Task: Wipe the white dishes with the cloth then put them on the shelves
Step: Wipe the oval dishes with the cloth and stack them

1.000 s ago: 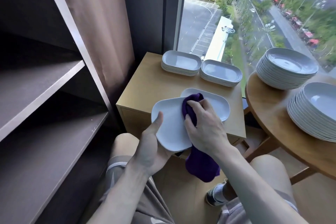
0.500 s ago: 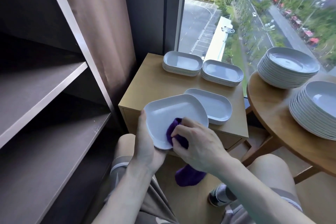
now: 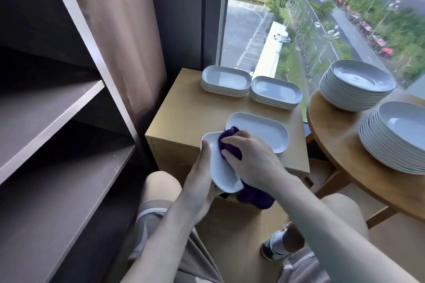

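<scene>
The left hand point(image 3: 200, 181) grips the tilted white dish point(image 3: 218, 167) by its 9 o'clock rim, thumb hooked over, above the worktop's point(image 3: 190, 108) near edge. The right hand point(image 3: 253, 161) curls its fingers point(image 3: 232, 139) round the purple cloth point(image 3: 226, 142), bunched inside the dish. It would be best to sweep firmly out to the rim, bracing underneath. The second dish point(image 3: 264, 131), at 1 o'clock, holds nothing visible. The shelves point(image 3: 57, 108) stand at 9 o'clock.
</scene>
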Action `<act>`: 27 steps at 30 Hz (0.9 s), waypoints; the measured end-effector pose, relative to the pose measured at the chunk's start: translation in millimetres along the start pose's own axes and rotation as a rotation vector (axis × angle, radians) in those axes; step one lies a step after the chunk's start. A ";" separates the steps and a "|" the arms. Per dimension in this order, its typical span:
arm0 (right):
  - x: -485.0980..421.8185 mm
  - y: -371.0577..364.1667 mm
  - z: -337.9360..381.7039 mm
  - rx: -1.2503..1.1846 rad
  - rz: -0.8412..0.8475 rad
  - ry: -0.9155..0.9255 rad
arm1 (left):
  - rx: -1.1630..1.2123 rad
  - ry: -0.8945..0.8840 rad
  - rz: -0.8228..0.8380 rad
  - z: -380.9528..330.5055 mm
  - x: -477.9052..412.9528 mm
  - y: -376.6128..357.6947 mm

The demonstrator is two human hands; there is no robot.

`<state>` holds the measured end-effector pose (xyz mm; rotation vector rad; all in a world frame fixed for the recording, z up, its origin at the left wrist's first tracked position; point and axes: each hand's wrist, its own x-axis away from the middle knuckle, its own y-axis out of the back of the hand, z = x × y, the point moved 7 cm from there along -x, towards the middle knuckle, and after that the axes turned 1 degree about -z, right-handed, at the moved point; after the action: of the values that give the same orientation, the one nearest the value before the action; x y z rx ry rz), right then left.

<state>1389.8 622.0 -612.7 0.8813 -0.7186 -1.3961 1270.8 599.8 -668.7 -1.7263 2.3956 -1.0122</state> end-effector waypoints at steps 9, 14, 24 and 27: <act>31.3 -18.8 52.4 -0.047 0.155 0.237 | 0.142 0.043 -0.242 5.6 -5.4 33.1; 19.3 -7.3 9.8 0.101 0.219 0.144 | 0.146 -0.030 -0.207 -4.4 -8.5 28.6; -23.3 31.4 -44.7 0.225 0.035 -0.068 | 0.033 -0.019 -0.033 11.2 -11.4 10.1; -15.8 19.6 -17.7 0.167 0.070 -0.001 | 0.047 -0.009 0.010 11.1 -11.1 7.9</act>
<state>1414.0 638.7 -603.7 0.9760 -0.8682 -1.2882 1272.6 605.3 -685.3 -1.6983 2.3526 -1.0493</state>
